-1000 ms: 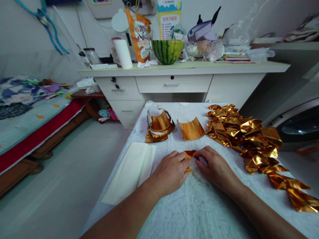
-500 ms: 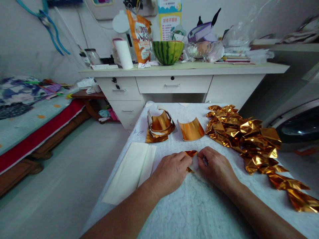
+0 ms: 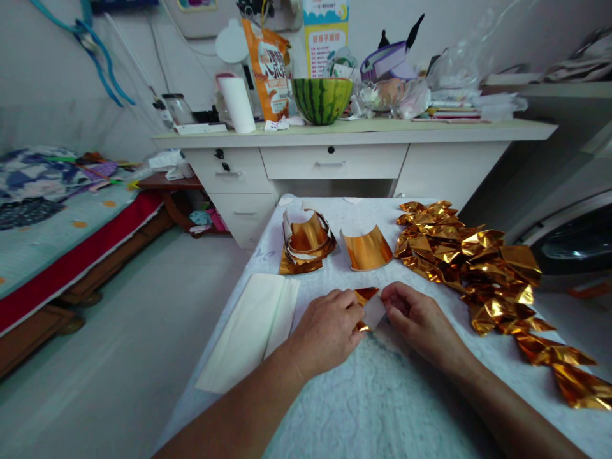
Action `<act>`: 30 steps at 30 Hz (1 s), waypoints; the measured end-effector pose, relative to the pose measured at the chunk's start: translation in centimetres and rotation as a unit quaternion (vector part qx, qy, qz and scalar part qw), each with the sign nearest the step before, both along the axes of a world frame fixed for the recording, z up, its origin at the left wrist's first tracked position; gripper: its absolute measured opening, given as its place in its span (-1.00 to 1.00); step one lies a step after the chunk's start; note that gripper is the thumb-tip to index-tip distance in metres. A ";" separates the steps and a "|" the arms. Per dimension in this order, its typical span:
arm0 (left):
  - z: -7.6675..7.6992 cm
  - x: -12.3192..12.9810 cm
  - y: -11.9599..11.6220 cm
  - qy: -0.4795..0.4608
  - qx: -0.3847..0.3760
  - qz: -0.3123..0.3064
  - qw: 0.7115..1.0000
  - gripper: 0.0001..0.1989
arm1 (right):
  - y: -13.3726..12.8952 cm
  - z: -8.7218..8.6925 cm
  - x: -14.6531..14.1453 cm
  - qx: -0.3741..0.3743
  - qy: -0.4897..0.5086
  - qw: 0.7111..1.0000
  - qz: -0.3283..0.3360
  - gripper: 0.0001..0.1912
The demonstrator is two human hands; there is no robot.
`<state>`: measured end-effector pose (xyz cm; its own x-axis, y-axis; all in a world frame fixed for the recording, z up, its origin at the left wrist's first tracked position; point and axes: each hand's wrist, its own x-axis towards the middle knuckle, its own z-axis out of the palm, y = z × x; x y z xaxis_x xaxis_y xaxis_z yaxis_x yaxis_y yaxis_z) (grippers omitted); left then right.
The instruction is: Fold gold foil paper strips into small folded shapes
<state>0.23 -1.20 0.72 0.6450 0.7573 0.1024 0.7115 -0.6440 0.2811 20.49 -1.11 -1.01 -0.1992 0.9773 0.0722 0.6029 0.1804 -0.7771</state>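
Note:
My left hand (image 3: pixel 331 324) is closed on a small sheet of gold foil paper (image 3: pixel 365 296), whose pale underside shows between my hands. The fingers of my right hand (image 3: pixel 415 322) pinch the right edge of that same sheet, near its far corner. Just beyond lie a curved gold foil sheet (image 3: pixel 367 250) and a curled stack of gold foil sheets (image 3: pixel 306 237). To the right is a heap of folded gold foil pieces (image 3: pixel 444 250). Left of my left hand, flat white paper sheets (image 3: pixel 248 325) lie on the cloth. My palms hide much of the held sheet.
A pale cloth covers the table (image 3: pixel 382 395). Behind it stands a white desk (image 3: pixel 335 159) bearing half a watermelon (image 3: pixel 322 102), an orange snack bag (image 3: pixel 268 73) and a paper roll (image 3: pixel 237 105). A bed (image 3: pixel 71 223) is at left, a washing machine (image 3: pixel 568 236) at right.
My right hand has shifted slightly and its fingers have straightened along the sheet's edge. More of the pale underside shows between my hands. My left hand has barely moved.

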 end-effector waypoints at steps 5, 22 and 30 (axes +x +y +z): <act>0.1 0.0 -0.2 -0.001 0.005 0.005 1.000 -0.85 | 0.2 -0.9 -0.1 0.026 0.020 0.999 0.005 -0.73; -0.7 0.1 0.0 -0.009 0.049 0.066 0.997 -0.86 | 0.0 -0.7 -0.2 0.186 -0.098 0.974 0.081 -0.75; -1.1 0.1 0.4 0.006 0.046 0.045 0.998 -0.88 | 0.0 -0.6 -0.5 0.155 -0.146 0.971 0.110 -0.72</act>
